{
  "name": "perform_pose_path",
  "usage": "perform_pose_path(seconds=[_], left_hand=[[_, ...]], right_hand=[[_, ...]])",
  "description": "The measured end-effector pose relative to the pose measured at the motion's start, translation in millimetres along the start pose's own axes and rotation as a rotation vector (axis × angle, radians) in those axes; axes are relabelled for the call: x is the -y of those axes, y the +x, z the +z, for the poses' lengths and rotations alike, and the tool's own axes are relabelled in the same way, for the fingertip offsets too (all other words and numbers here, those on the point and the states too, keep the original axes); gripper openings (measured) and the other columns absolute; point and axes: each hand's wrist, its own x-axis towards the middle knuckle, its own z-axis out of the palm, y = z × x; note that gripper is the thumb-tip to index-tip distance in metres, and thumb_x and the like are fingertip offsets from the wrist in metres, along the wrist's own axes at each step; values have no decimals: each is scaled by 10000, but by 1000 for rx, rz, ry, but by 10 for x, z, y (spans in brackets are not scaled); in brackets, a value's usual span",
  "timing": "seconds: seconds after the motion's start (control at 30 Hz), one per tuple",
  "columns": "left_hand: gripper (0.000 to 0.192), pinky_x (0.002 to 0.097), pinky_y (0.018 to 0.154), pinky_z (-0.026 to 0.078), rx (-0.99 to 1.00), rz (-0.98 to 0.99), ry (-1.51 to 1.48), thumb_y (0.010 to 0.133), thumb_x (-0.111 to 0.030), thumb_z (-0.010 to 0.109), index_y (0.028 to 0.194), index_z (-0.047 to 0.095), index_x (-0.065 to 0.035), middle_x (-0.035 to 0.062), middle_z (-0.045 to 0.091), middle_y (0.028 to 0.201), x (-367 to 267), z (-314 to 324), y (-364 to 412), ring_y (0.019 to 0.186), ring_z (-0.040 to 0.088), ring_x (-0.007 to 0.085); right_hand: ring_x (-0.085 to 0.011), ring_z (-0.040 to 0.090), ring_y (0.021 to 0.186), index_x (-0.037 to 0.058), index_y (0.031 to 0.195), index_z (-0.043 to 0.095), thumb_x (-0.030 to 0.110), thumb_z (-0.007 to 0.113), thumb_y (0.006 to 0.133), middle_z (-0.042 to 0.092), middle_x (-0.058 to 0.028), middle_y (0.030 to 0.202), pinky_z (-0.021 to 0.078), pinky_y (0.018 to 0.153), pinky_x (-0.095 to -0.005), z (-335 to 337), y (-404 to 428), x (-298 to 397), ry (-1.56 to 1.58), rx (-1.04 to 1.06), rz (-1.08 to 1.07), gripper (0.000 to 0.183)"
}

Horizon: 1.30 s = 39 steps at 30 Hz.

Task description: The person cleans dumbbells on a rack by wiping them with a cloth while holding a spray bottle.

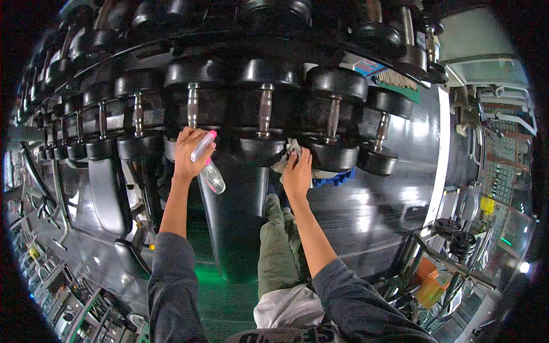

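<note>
My left hand [192, 154] is closed around a clear spray bottle [212, 178] with pink parts, just below the handle of a black dumbbell [194, 73]. My right hand [297, 171] grips a crumpled greyish cloth [281, 165] between two dumbbells. The cloth lies close to the near head of the right one [335, 155]; whether it touches that head I cannot tell. Left of the cloth is the near head of another dumbbell [259, 150]. These dumbbells lie side by side with metal handles pointing towards me.
An upper rack row holds more dumbbells [375, 36]. A black padded bench [233, 214] stands below my hands, beside my legs. Another bench [109, 197] is at the left. Weight plates [462, 244] and orange boxes [430, 289] are at the lower right. A blue object [339, 178] lies under the rack.
</note>
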Motion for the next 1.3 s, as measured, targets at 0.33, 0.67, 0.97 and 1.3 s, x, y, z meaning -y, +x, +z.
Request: perform_pose_path(seconds=[0.33,0.67,0.97,1.3], left_hand=[[256,375,719,410,-70,29,187,695,-284,623,843,688,-86,36,593,855,123,81,-88,784,517,258],[219,383,697,391,-46,57,277,650,-286,636,749,666,-93,28,571,868,79,130,-69,811,499,255],[234,379,710,385,-39,40,337,650,-304,631,750,662,-95,29,561,859,58,124,-87,798,489,254],[300,390,746,398,-5,-14,321,675,-352,586,814,675,-101,45,561,907,84,141,-110,832,491,276]], right_hand=[[-366,468,1018,38,1179,504,254,509,938,493,-174,1133,397,890,-437,262,-179,99,308,-161,56,324],[-167,458,583,161,778,452,309,291,989,467,15,695,380,497,-335,335,205,-479,1716,346,1050,304],[-140,549,739,170,1034,575,355,525,935,560,3,845,420,517,-318,212,-81,-101,1117,74,760,216],[-238,521,942,123,1064,642,239,659,857,523,-52,1035,441,780,-369,107,-139,90,432,-99,199,238]])
